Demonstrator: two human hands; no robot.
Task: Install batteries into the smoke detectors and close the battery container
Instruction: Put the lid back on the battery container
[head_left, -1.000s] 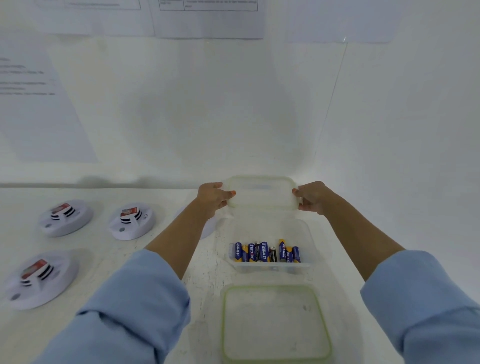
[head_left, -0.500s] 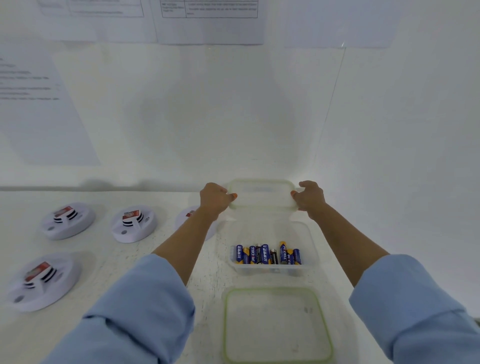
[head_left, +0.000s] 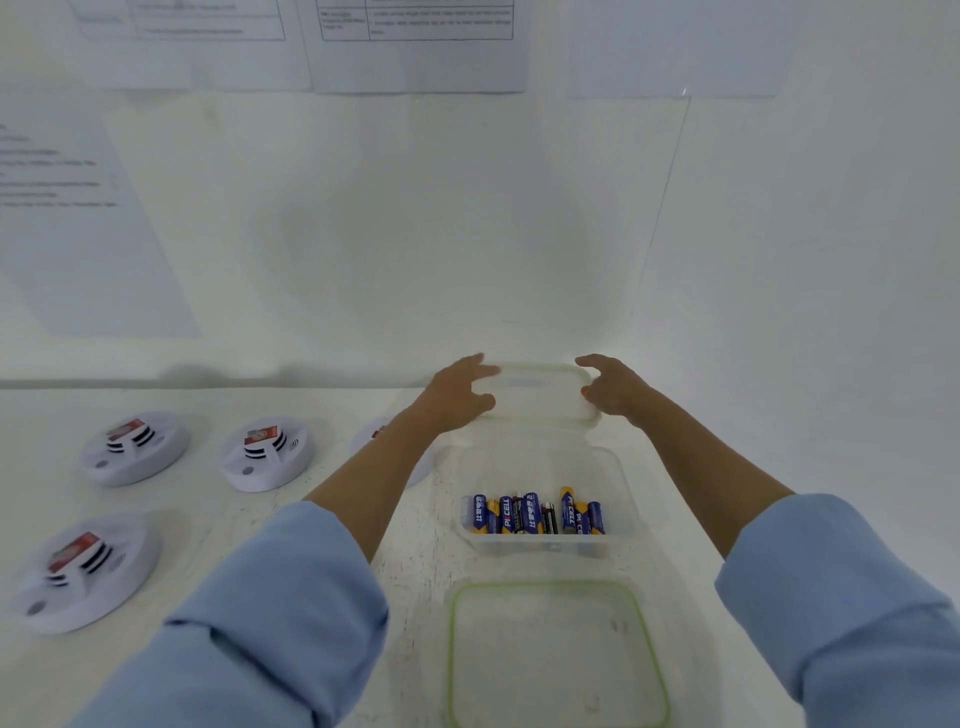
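Both hands are at the back of the counter (head_left: 415, 566), either side of a clear tub (head_left: 540, 400) with a pale rim. Half a second ago both hands gripped its short ends. Now the left hand (head_left: 457, 395) is spread wide, thumb and fingers apart at the tub's left end. The right hand (head_left: 613, 387) is loosened, one finger out, the rest lightly curled at the right end. Neither is holding it, though the washed-out plastic makes it hard to say whether fingertips touch the rim. The tub sits on the counter just behind the battery container (head_left: 621, 467), so this reads as a release after setting it down. The battery container is open, centre-right, with blue-and-gold batteries (head_left: 537, 514) bunched along its near wall. Its green-rimmed lid (head_left: 453, 649) lies flat on the counter, nearer the person and apart from it. The smoke detectors (head_left: 135, 449) sit well to the left: two in the back row, one nearer the front-left, and a fourth mostly hidden behind the left forearm. None is in hand. The task looks barely started, with no battery picked, no detector touched and the lid off. With both hands free, the likely next step is reaching for a battery or a detector. Blue sleeves (head_left: 270, 613) fill the foreground, and printed sheets (head_left: 415, 47) hang on the wall.
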